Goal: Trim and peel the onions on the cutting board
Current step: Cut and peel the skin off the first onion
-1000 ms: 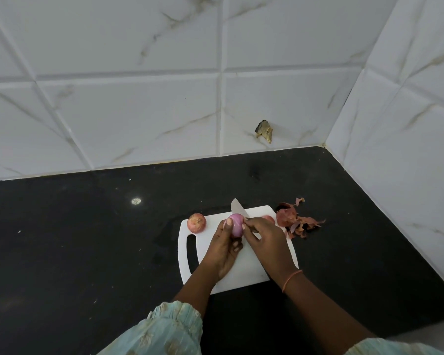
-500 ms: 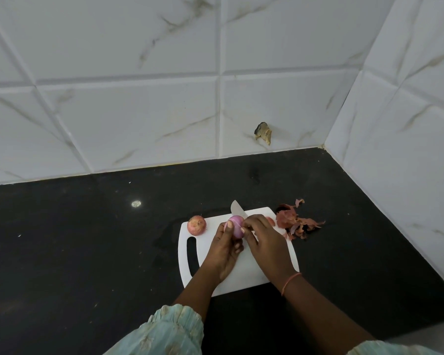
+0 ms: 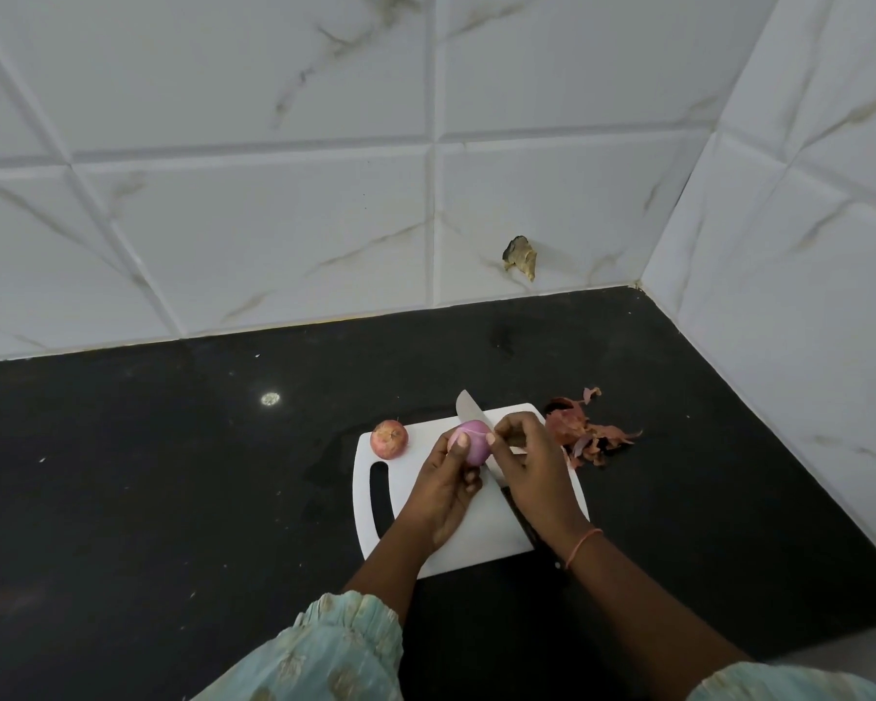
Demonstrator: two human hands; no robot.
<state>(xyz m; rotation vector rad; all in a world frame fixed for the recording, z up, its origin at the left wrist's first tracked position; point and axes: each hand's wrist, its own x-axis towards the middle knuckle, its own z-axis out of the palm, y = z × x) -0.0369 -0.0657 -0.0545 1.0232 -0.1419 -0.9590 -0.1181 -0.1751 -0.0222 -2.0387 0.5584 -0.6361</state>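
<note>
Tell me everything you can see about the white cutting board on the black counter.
The white plastic cutting board lies flat on the black counter, turned at a slight angle. It is roughly rectangular with rounded corners, and a long curved handle slot is cut near its left edge. An unpeeled reddish onion sits at its far left corner. Both hands work above it, so its middle is partly hidden. A pile of reddish onion skins lies on the counter beside its far right corner.

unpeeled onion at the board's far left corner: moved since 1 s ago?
No. The unpeeled onion sits at the same far-left corner of the cutting board, just above its handle slot, as before.
</note>
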